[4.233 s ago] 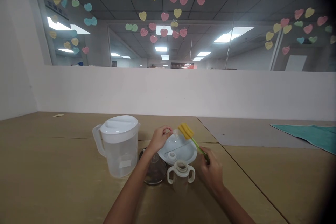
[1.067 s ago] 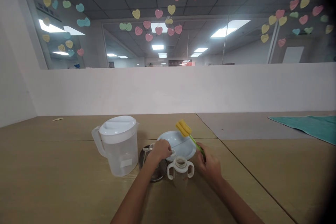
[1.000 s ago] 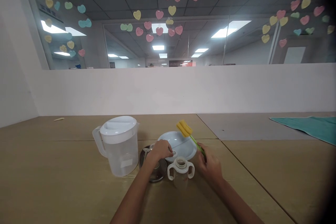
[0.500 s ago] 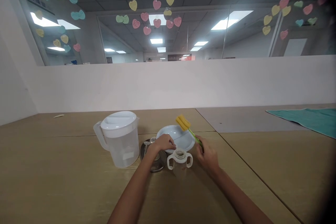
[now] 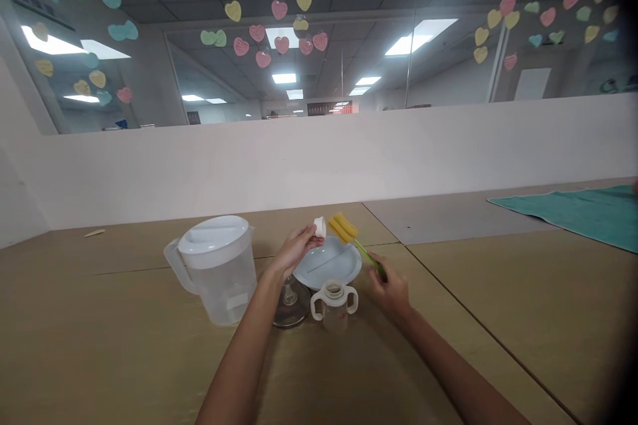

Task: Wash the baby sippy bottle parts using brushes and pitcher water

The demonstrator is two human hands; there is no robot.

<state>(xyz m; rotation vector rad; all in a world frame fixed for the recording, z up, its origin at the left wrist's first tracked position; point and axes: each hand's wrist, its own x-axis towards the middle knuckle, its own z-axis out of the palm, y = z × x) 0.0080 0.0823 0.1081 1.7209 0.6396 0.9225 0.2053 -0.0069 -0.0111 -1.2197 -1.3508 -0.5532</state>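
My left hand [image 5: 298, 249] is closed on a small white cap [image 5: 319, 227], raised over the left rim of a pale bowl [image 5: 343, 271]. In my right hand [image 5: 390, 284] is the green handle of a bottle brush [image 5: 343, 228]; its yellow sponge head is up, close to the cap but apart from it. Between my forearms stands a clear baby bottle [image 5: 335, 309] with two white handles, its mouth uncovered. Left of it lies a round metal tray [image 5: 294, 315] bearing small clear parts [image 5: 289, 293], partly hidden by my left arm.
A clear plastic pitcher [image 5: 224, 285] with a white lid stands on the left of the table [image 5: 124, 345]. A teal cloth [image 5: 583, 209] lies at the far right. Behind the table runs a white wall [image 5: 299, 166] with glass above, dotted with heart-shaped notes.
My left hand has risen from over the tray and bowl edge, now showing the white cap near the sponge. My right hand keeps the brush. The view has shifted slightly right.
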